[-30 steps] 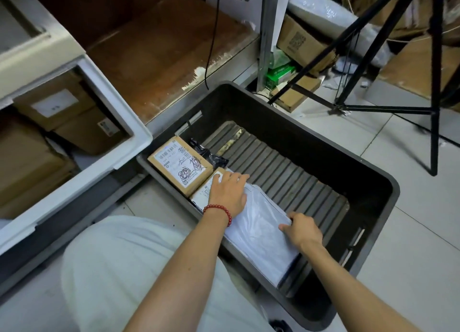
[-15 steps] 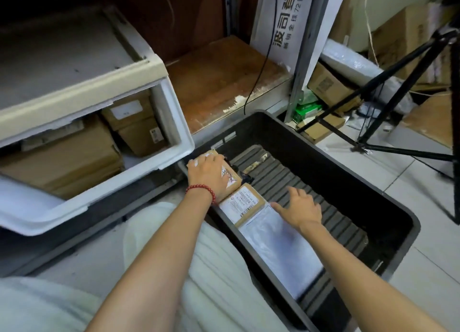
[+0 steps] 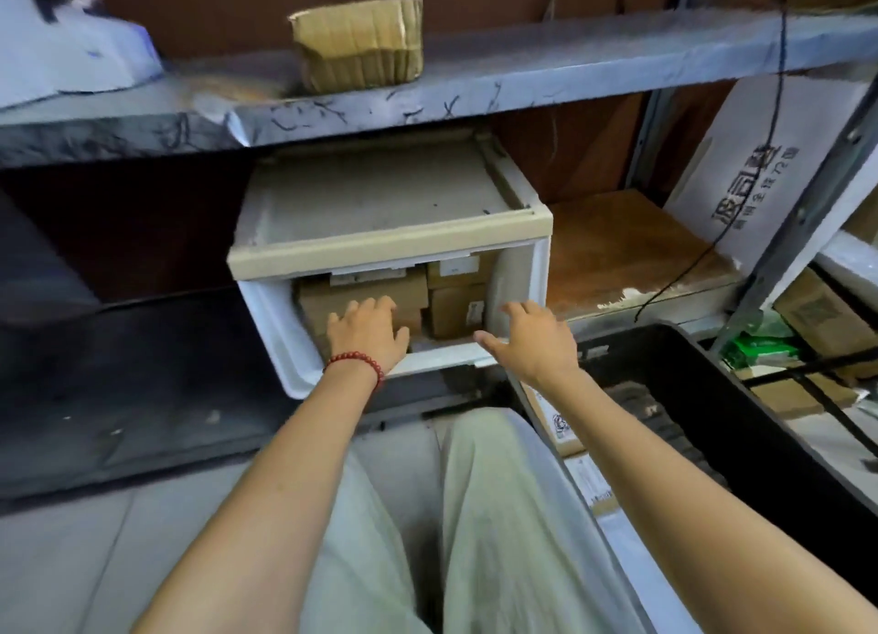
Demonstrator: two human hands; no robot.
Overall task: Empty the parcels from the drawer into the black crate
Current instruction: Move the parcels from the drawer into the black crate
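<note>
Fingers of the left hand (image 3: 368, 332) spread flat on a brown parcel (image 3: 361, 296) inside the white drawer (image 3: 285, 343), gripping nothing. The right hand (image 3: 532, 341) hovers open and empty just right, the black crate (image 3: 779, 424) further right.

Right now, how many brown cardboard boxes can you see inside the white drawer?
3: a wide brown cardboard box on the left under the left hand, and two smaller ones stacked on the right, upper, lower. More may hide behind.
</note>
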